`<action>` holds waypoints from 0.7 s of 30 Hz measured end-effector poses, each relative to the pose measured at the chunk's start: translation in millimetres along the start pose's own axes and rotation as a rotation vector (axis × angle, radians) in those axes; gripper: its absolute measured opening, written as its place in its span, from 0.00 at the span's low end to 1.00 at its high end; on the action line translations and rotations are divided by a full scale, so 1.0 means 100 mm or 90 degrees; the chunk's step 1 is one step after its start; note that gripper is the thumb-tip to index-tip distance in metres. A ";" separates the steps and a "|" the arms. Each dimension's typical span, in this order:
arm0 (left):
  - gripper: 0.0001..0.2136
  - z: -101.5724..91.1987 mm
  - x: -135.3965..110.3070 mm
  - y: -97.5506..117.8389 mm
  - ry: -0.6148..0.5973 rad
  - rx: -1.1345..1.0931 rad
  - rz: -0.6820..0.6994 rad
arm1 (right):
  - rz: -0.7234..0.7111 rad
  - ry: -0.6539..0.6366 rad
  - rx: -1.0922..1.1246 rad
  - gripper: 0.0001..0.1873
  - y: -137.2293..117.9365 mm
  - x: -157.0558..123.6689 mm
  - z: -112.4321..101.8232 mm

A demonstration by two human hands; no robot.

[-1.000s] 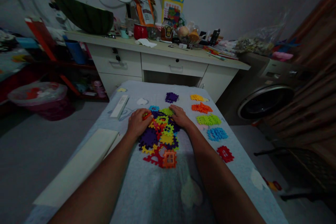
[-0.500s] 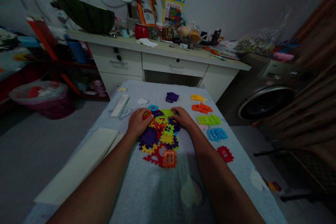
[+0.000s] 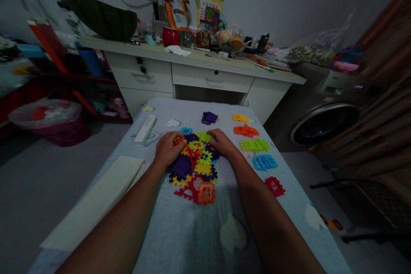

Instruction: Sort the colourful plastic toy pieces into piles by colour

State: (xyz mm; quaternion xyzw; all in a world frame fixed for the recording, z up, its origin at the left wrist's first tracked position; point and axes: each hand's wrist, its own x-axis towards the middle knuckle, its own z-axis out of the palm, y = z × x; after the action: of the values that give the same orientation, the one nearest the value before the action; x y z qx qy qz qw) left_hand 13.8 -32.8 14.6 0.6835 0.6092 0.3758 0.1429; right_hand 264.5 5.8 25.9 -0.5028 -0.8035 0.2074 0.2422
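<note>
A heap of colourful plastic interlocking tiles (image 3: 195, 165) lies in the middle of a grey cloth-covered table (image 3: 180, 231). My left hand (image 3: 167, 149) rests on the heap's left edge, fingers curled over an orange-red piece (image 3: 178, 139). My right hand (image 3: 221, 142) lies on the heap's upper right side, fingers bent down onto the tiles. To the right sit sorted piles: yellow (image 3: 240, 118), orange (image 3: 245, 130), green (image 3: 254, 145), blue (image 3: 265, 162) and a red tile (image 3: 275, 186). A purple pile (image 3: 209, 117) sits beyond the heap.
A white flat box (image 3: 145, 129) and a long white board (image 3: 96, 201) lie on the table's left side. Behind stands a cluttered white desk (image 3: 205, 79), with a washing machine (image 3: 324, 120) to the right and a pink basin (image 3: 51, 120) on the floor to the left.
Both hands have stayed on the heap with only slight finger shifts. The view has tilted a little.
</note>
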 end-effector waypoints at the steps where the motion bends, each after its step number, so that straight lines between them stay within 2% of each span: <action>1: 0.14 0.00 0.00 0.00 0.000 0.001 -0.001 | 0.004 0.009 -0.001 0.23 0.00 0.00 -0.01; 11: 0.15 0.00 0.00 -0.01 -0.008 0.009 0.001 | 0.073 0.055 0.076 0.25 -0.09 -0.08 -0.11; 17: 0.15 0.01 0.01 -0.04 -0.009 0.011 0.007 | 0.080 0.063 0.120 0.14 -0.15 -0.11 -0.19; 21: 0.15 0.01 0.01 -0.05 -0.010 0.010 0.010 | 0.074 0.059 0.105 0.11 -0.17 -0.14 -0.29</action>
State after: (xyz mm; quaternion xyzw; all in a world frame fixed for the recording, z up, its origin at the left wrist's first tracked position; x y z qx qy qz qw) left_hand 11.2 -30.5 11.3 0.6919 0.6059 0.3671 0.1393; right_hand 275.1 -11.6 56.9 -0.5358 -0.7414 0.2627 0.3070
